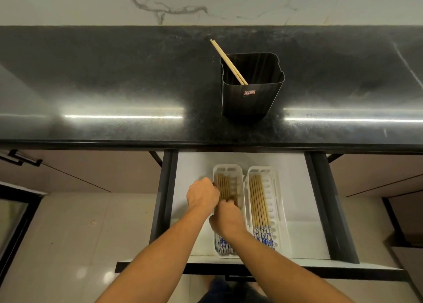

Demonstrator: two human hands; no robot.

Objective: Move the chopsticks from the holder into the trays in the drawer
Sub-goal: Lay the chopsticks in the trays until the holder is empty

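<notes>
Left hand: fingers curled at the left tray rim, against its chopsticks; whether it grips, I cannot tell.
Right hand: curled fingers pinch those chopsticks.
Holder: on the counter, 2 sticks leaning inside.

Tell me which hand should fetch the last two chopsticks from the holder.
Left, probably. The left hand lies farther forward in the drawer, nearer the counter, and the chopsticks in the holder lean left, roughly ahead of it. The right hand sits behind.
</notes>
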